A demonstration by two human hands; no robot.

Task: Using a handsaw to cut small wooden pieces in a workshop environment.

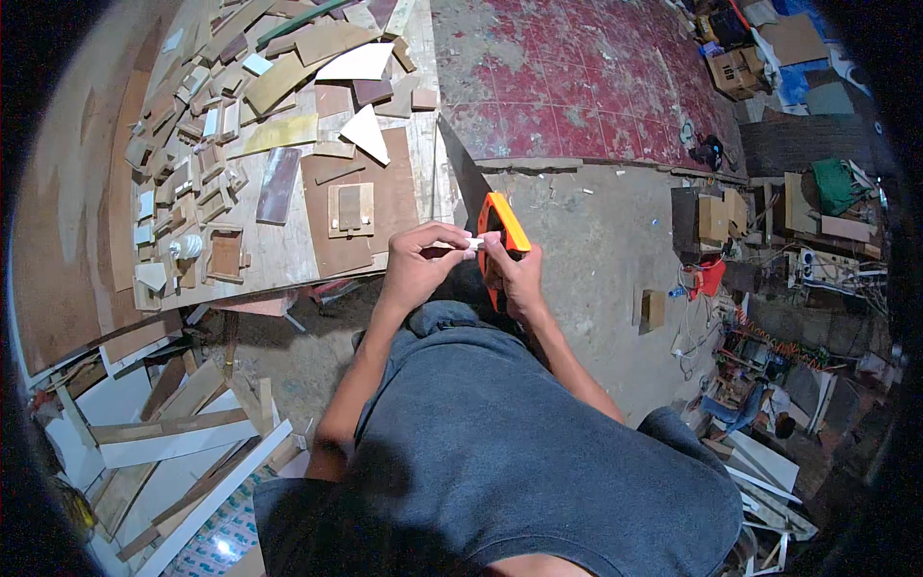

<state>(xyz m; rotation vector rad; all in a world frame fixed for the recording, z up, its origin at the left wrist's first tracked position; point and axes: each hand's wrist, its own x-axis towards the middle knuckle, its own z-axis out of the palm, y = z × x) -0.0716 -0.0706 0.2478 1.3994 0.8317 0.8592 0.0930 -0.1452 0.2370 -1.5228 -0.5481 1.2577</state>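
Close in front of my body, my left hand (413, 265) pinches a small white piece (474, 243) between thumb and fingertips. My right hand (521, 277) is closed around an orange-and-dark tool (510, 223) with a straight orange edge, whose exact kind I cannot make out. The right thumb and fingertips meet the white piece from the other side, so both hands touch it. Left of my hands, a small wooden frame with a panel in it (351, 209) lies on a brown board (389, 192) on the worktable (288, 260).
Wood offcuts (293, 82) and several small wooden boxes (226, 252) cover the table, with a white spiral bulb (187, 247) among them. Boards (173, 438) lean below it at lower left. A wooden block (653, 310) stands on the concrete floor (596, 250); cables and tools clutter the right side.
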